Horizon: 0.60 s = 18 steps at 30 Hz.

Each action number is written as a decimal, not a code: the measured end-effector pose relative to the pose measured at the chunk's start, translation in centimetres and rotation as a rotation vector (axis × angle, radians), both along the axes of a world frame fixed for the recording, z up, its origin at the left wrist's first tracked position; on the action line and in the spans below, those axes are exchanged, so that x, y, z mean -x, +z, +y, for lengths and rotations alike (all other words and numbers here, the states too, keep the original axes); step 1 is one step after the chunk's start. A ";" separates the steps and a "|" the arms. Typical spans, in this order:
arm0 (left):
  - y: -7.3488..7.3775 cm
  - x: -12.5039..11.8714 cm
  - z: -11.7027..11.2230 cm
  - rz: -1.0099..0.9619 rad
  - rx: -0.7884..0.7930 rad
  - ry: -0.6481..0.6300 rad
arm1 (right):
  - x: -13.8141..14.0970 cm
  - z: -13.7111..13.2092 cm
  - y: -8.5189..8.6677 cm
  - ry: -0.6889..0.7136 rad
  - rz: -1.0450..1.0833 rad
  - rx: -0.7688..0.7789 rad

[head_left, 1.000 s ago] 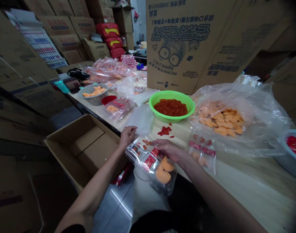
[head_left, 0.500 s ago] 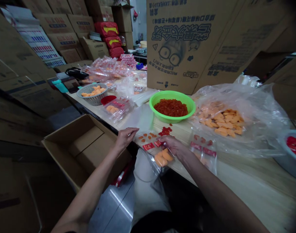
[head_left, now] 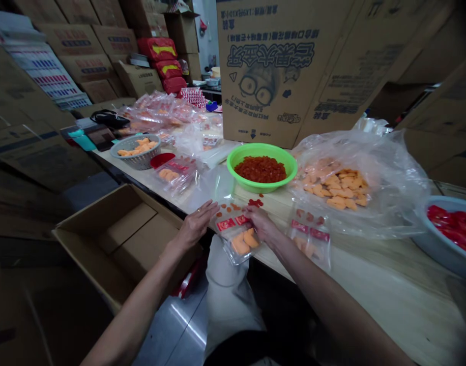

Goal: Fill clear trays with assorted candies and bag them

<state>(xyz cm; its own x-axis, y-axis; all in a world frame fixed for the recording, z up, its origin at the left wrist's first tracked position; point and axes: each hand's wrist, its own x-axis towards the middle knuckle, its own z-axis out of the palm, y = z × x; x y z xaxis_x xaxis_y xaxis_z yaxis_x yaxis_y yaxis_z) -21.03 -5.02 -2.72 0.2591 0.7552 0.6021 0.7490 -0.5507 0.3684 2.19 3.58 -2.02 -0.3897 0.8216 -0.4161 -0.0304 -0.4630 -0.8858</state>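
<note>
Both hands press a filled pouch [head_left: 237,235] flat at the surface [head_left: 374,284] edge: left hand [head_left: 197,223] fingers spread, right hand [head_left: 261,223] pinching its side. Another filled pouch [head_left: 309,236] lies at 3 o'clock; the green bowl [head_left: 261,151] at 12 remains full.

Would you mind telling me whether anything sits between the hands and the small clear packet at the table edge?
Nothing visible does: the left hand and the right hand both rest directly on the packet.

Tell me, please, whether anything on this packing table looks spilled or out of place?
Yes: a few loose red pieces lie on the bare table just in front of the green bowl, outside it. The clear pouch between the left hand and right hand also overhangs the table's near edge.
</note>
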 end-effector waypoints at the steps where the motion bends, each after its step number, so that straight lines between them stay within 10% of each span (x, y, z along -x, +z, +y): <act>1: -0.1 -0.4 -0.3 -0.084 0.036 0.049 | 0.0 0.0 0.2 0.005 0.028 -0.007; 12: -0.3 -4.2 0.7 -1.075 -0.027 0.801 | 2.3 -2.2 -1.4 -0.099 0.102 -0.195; 18: 2.4 -4.9 0.0 -1.696 0.565 0.584 | 1.4 -3.5 -1.1 -0.082 0.131 -0.249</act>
